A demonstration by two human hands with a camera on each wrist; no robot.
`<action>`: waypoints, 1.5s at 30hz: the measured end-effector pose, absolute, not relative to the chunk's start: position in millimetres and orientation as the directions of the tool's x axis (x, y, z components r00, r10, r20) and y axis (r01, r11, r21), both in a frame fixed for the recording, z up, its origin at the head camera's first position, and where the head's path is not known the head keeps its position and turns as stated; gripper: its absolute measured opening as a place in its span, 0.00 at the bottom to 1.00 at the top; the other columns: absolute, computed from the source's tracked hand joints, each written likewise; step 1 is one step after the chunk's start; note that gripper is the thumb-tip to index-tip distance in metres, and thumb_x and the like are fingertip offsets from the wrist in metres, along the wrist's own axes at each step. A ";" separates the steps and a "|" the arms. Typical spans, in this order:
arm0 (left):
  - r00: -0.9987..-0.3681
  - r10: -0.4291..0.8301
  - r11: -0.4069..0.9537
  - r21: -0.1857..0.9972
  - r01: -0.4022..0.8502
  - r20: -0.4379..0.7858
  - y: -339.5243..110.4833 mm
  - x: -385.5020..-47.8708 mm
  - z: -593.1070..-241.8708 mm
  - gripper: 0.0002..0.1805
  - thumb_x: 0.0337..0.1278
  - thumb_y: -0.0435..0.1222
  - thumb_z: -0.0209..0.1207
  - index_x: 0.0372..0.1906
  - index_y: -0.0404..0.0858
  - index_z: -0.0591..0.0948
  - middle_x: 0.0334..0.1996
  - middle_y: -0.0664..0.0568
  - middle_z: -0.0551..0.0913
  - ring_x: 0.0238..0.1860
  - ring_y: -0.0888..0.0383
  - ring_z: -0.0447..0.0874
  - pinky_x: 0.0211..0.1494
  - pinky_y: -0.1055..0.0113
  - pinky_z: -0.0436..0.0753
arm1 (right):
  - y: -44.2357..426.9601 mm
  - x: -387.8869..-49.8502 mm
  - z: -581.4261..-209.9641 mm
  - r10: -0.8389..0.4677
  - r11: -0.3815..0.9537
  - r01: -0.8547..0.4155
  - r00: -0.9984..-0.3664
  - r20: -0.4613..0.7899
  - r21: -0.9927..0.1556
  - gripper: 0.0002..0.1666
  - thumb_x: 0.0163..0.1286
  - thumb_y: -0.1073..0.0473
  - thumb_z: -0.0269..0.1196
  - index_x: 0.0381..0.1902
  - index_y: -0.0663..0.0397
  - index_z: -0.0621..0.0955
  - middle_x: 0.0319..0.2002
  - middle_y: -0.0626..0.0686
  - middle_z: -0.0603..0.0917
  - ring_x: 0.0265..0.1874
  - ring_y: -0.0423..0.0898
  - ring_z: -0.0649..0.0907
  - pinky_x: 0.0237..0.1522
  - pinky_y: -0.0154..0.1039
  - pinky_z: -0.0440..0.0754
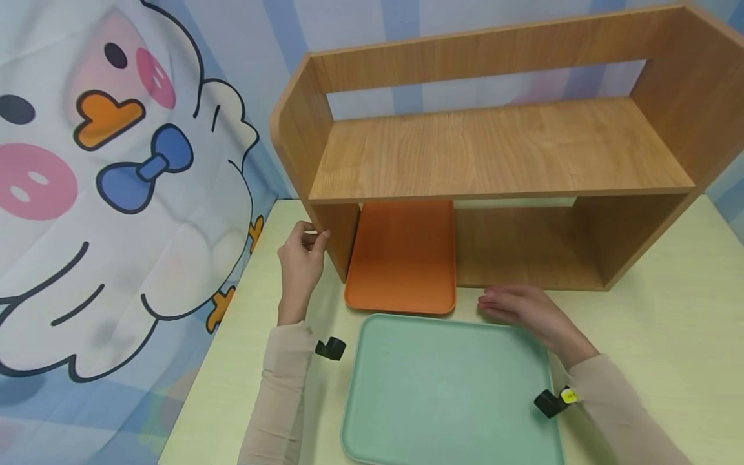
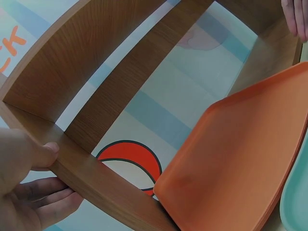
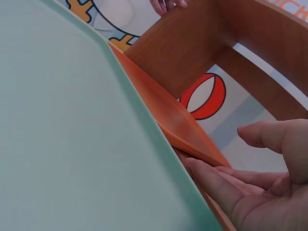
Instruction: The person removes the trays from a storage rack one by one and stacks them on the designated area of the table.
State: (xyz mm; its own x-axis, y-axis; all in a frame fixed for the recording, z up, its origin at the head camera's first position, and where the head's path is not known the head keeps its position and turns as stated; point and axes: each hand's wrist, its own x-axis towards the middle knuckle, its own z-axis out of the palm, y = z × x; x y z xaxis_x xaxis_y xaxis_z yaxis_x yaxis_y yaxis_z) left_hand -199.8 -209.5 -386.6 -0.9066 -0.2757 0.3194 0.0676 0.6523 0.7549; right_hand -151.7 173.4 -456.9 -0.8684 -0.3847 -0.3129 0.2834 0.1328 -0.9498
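A wooden desk shelf [image 1: 500,152] stands on the table, with an orange tray [image 1: 403,258] in the left part of its lower level. The front end of that tray sticks out past the shelf. My left hand [image 1: 302,265] pinches the front edge of the shelf's left side panel; in the left wrist view, thumb and fingers lie on opposite faces of it. Just right of the orange tray, my right hand [image 1: 526,313] hovers by the shelf's bottom front edge, thumb apart and fingers extended in the right wrist view. Whether its fingertips touch the orange tray [image 3: 178,125] I cannot tell.
A larger mint green tray [image 1: 453,387] lies on the pale table [image 1: 680,336] in front of the shelf, partly under the right forearm. Behind and to the left hangs a cloth [image 1: 174,271] printed with a cartoon bird.
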 end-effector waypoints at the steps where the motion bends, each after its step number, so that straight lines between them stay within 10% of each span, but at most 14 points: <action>1: -0.907 -0.275 0.654 0.754 0.066 0.318 -209.5 -199.7 -386.8 0.13 0.62 0.41 0.60 0.45 0.35 0.78 0.35 0.42 0.86 0.35 0.50 0.83 0.34 0.60 0.80 | 171.2 -153.2 -457.9 -0.390 0.132 0.289 -0.864 -0.317 -0.948 0.37 0.72 0.48 0.56 0.66 0.71 0.64 0.61 0.67 0.74 0.57 0.50 0.80 0.56 0.41 0.76; 45: -0.908 -0.287 0.650 0.759 0.051 0.307 -209.1 -199.8 -386.6 0.13 0.62 0.41 0.61 0.44 0.36 0.78 0.35 0.44 0.86 0.34 0.51 0.84 0.34 0.60 0.81 | 113.4 -189.5 -479.4 -0.395 0.177 0.385 -0.815 -0.423 -0.906 0.24 0.69 0.66 0.56 0.57 0.80 0.68 0.44 0.58 0.81 0.37 0.39 0.85 0.43 0.34 0.83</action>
